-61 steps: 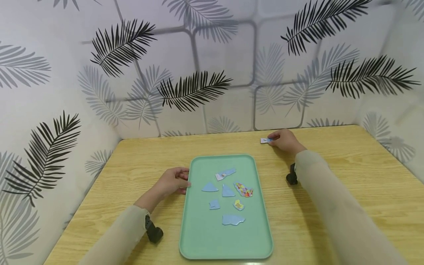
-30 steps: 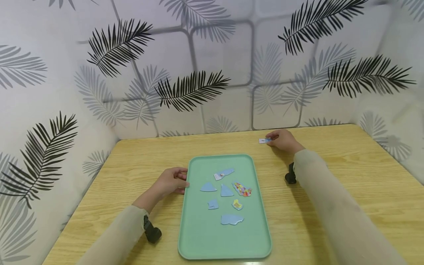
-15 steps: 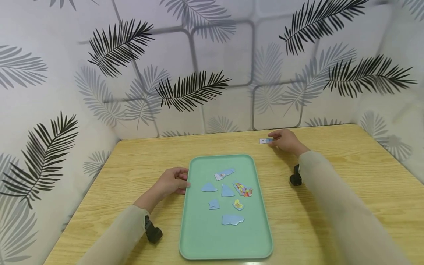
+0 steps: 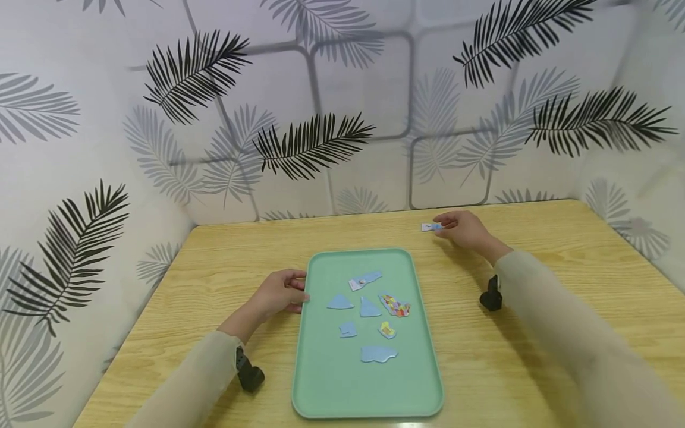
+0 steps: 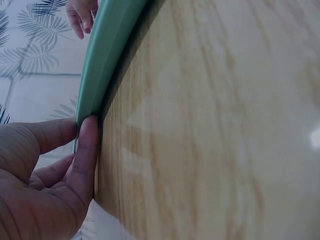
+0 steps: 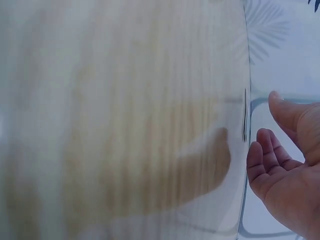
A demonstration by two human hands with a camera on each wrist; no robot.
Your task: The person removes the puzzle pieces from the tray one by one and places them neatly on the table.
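Head view, and your right hand [image 4: 464, 229] is out at the far side of the wooden table [image 4: 241, 245], palm turned left, forearm stretched in from the near right. The wrist view shows its thumb and fingers loosely bent with a clear gap between — nothing in the grip. The small blue-and-white piece [image 4: 428, 227] lies flat on the wood just by your fingertips, beyond the green tray [image 4: 348, 392] and to its right.

Your left hand [image 4: 279, 292] has the tray's left rim pinched, thumb against fingers.

Compared with two seconds ago, your right fingers have let go of that piece, and the wrist has swung right and a little nearer. The left hand stays put — so do the seven pieces on the tray, including the multicoloured one [image 4: 395, 305] and the yellow one [image 4: 387, 330].

Markings now: a dark squiggle on the small piece's white left end, too small to read.
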